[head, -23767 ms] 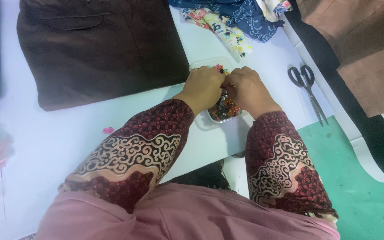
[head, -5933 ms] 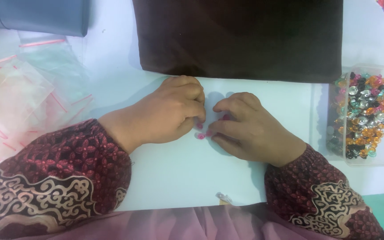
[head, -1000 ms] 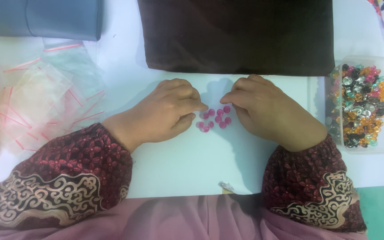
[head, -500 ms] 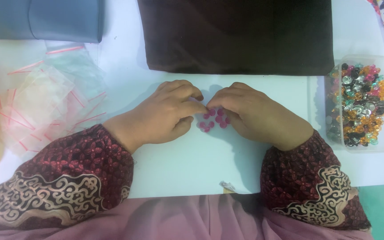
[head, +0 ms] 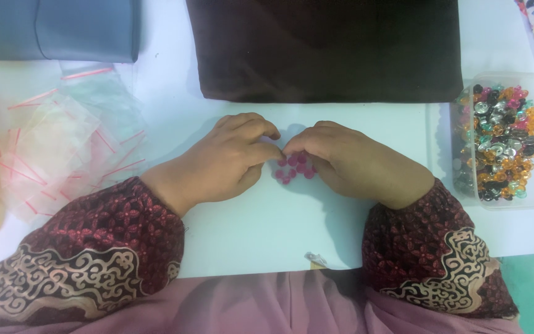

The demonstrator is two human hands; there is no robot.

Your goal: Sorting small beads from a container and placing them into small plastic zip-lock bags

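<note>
On the white table (head: 267,229), the left hand (head: 230,162) and right hand (head: 353,164), curled, now closer, pinch small pink beads (head: 295,167)

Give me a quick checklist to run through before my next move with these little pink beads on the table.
1. Pink beads gathered in one small cluster between the fingertips: ok.
2. Left hand and right hand both at the cluster, fingertips nearly meeting: ok.
3. Whether either hand actually pinches a bead: cannot tell.
4. Clear tub of mixed beads upright, to the right of the right hand: ok.
5. Small clear zip bags lying loose on the left, apart from the hands: ok.
6. White table bare around the cluster, except a small scrap near its front edge: ok.
</note>
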